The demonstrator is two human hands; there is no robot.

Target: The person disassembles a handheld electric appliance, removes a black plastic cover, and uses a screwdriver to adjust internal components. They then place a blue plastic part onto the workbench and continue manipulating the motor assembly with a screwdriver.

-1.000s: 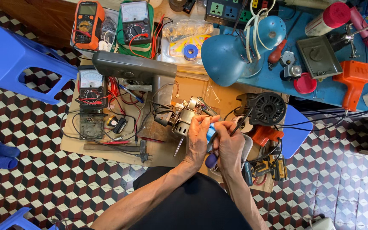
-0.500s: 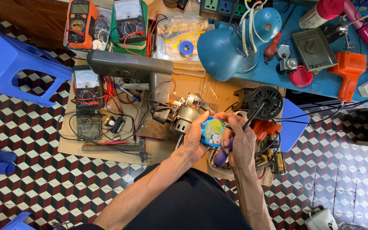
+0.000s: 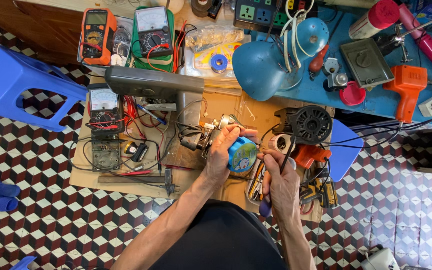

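Head view: my left hand (image 3: 222, 155) is gripping a round blue tin (image 3: 241, 154) amid crowding clutter. My right hand (image 3: 281, 177) is pinching a dark probe (image 3: 288, 155) just beside it.

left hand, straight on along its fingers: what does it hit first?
The left hand already grips a round blue tin. Just beyond its fingertips sits the small metal motor assembly, probably first; depth is unclear from above.
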